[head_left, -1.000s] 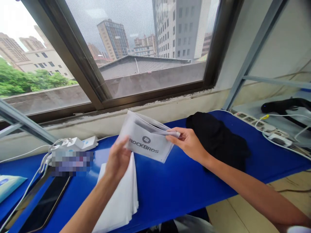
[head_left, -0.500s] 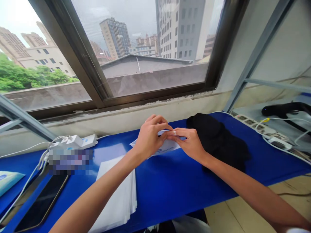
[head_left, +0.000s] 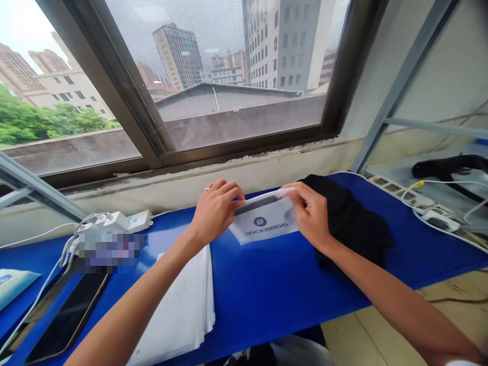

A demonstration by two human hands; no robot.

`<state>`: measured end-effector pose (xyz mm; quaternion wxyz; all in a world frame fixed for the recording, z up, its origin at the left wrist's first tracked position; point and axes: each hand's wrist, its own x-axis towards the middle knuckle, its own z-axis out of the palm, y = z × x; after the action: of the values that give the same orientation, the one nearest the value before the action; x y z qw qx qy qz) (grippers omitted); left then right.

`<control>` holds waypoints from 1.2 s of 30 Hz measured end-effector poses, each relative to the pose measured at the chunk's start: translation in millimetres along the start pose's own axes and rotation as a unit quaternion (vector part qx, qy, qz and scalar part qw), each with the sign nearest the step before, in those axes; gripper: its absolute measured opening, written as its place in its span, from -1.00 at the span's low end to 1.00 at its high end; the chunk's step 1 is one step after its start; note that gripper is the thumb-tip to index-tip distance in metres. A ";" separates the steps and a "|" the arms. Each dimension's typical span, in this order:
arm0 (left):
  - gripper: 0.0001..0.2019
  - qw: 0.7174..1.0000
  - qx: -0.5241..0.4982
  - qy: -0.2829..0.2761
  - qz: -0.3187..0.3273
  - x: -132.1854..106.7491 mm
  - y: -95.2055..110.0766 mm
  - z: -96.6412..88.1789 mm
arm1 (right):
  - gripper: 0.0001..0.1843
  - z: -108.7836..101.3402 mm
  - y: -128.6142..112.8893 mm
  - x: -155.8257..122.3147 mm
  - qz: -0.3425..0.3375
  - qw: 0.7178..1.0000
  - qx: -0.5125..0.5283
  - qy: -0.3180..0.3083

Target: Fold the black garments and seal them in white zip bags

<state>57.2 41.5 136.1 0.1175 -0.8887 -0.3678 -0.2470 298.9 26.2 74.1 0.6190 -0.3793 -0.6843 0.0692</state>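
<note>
Between my hands, just above the blue tabletop, a translucent white plastic bag printed with a round logo and "ROCKBROS" is stretched out. My left hand pinches its top left corner. At the top right corner, my right hand grips the edge with curled fingers. A dark band shows along the bag's upper part; whether it lies inside or behind cannot be made out. Left of the bag lies a stack of similar whitish plastic bags, partly covered by my left forearm.
A bunched black cloth lies behind my right wrist. At the left are a phone, a white power strip with cables, and a light blue packet. Another power strip runs along the right. Grey metal posts flank the window.
My hands have moved apart, the left one leftward and the right one rightward. The bag between them is now spread along its top edge, and its print faces me.
</note>
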 end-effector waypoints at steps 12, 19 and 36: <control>-0.63 0.718 -0.591 0.056 -0.364 -24.1 -33.9 9.3 | -0.51 19.3 19.4 -16.4 0.198 0.977 0.017 0.072; -0.78 0.611 -0.642 -0.012 -0.462 -45.8 -44.0 16.4 | -0.52 41.4 28.3 -32.0 0.369 0.893 0.253 0.048; -0.31 0.832 -0.237 0.034 -0.501 -87.6 -148.3 56.4 | -0.58 118.9 -77.2 -72.4 -0.268 0.844 -0.019 -0.464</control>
<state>-81.7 115.4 46.2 -0.2238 -0.5742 -0.6889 -0.3817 154.6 -27.2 33.5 0.2161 -0.1162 -0.9678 0.0552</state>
